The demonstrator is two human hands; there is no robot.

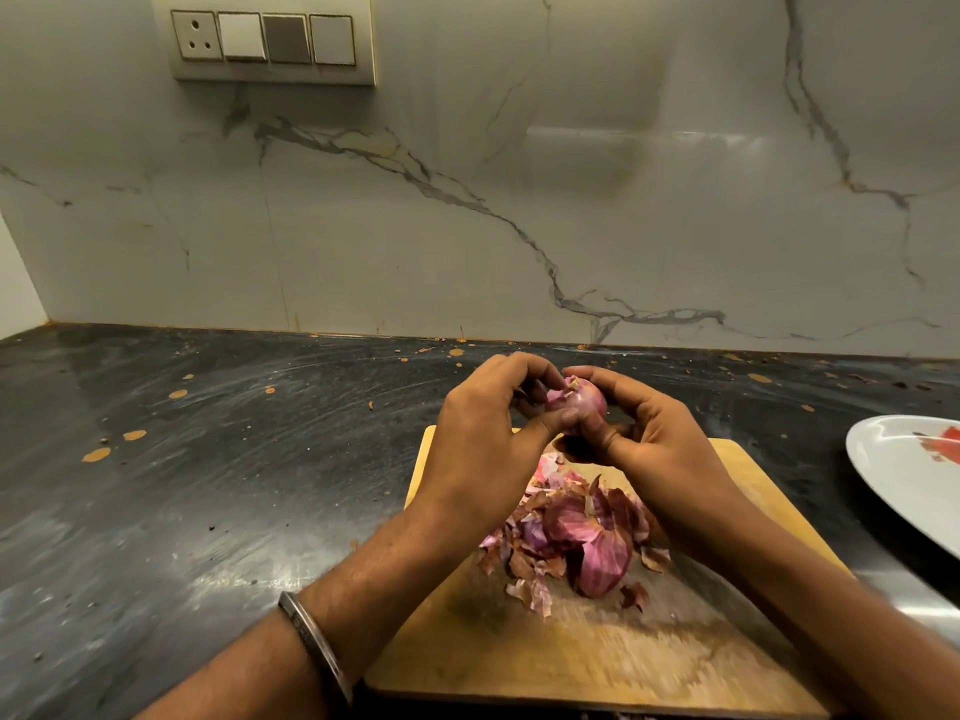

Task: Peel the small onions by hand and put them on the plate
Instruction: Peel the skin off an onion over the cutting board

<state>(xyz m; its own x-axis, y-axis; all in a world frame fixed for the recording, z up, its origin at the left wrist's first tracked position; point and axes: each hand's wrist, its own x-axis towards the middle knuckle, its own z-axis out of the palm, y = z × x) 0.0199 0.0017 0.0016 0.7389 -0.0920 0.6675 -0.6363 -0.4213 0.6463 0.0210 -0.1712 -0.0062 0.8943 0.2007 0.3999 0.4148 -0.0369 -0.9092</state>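
Observation:
A small pink-purple onion [581, 400] is held in the air above the far end of a wooden cutting board [597, 652]. My left hand [480, 439] and my right hand [657, 433] both grip it, fingers curled round it, thumbs meeting at its near side. A loose flap of skin sticks up at the onion's top. A heap of purple and brown onion peels [576, 532] lies on the board under my hands. A white plate [904, 475] sits at the right edge, partly cut off, with something red on it.
The board lies on a dark, scuffed stone counter [208, 485] dotted with orange specks. A marble-patterned wall [467, 226] stands behind, with a switch panel [270, 39] at the upper left. A metal bangle [314, 646] circles my left wrist.

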